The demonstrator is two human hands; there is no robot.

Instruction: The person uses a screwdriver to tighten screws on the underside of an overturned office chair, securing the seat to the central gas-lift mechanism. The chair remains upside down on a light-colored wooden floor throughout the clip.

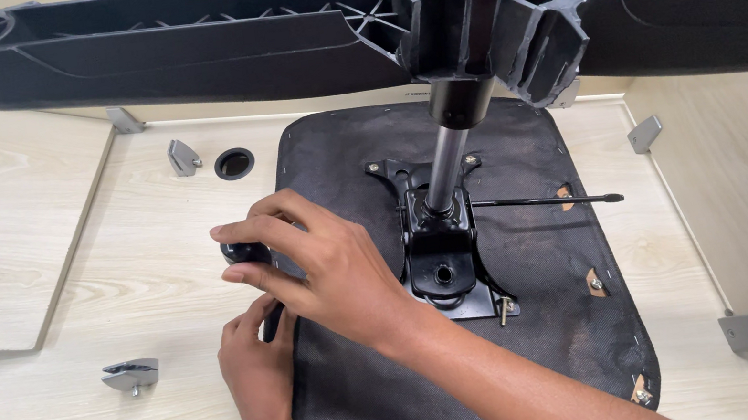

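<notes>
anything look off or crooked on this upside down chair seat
One thing: a bolt at the near right corner of the black mounting plate sticks up tilted, not seated flush. The seat underside fabric looks intact, and the lever rod lies straight.

2 bare forearms, left grip (259,374) and right grip (324,269) ungloved, sleeveless, ringless.

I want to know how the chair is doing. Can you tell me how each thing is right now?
Chair seat: upside down on the wooden surface.
Star base: up in the air, on the gas post.
Gas post: standing tilted in the black metal plate.
Lever: sticking out sideways.
Right hand: fingers on a black knob.
Left hand: touching the seat's edge.
</notes>
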